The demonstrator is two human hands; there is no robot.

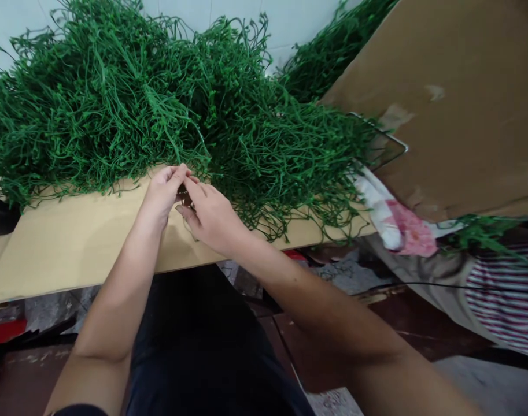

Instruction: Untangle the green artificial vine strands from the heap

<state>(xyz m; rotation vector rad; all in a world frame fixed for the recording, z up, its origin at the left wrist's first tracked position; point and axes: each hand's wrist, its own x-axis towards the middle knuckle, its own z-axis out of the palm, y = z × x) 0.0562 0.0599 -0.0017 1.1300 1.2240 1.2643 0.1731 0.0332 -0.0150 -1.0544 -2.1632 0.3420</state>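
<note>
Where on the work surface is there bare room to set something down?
Bare board lies left of the left hand, between the green stem pile and the near edge. Right of the right hand, stems overhang a narrow strip; behind the hands is crowded.

One head-worn view looks forward and down, close over the board [73, 242]; floor below (edges seemingly stretched).
</note>
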